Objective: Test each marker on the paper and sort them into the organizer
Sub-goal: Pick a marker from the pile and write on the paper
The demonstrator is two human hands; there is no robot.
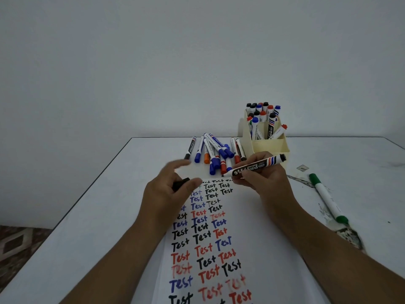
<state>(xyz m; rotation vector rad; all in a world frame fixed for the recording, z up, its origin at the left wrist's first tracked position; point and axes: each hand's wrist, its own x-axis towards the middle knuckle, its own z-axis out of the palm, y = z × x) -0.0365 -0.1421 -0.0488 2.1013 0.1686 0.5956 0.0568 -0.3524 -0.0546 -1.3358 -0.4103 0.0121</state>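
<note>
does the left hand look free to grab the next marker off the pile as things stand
Probably not yet: the left hand lies close to the pile of markers with nothing between them, but its thumb and fingers hold a black cap.

Plain, pale grey-white wall (197,58) filling the upper half, unmarked and evenly, dimly lit. Below it, a white table (92,211) with a thin dark edge, reaching forward from the wall. Chipped, flaking patch (348,235) on the table surface at lower right. Patterned brown floor (19,244) with pale diamond shapes at far lower left.
</note>
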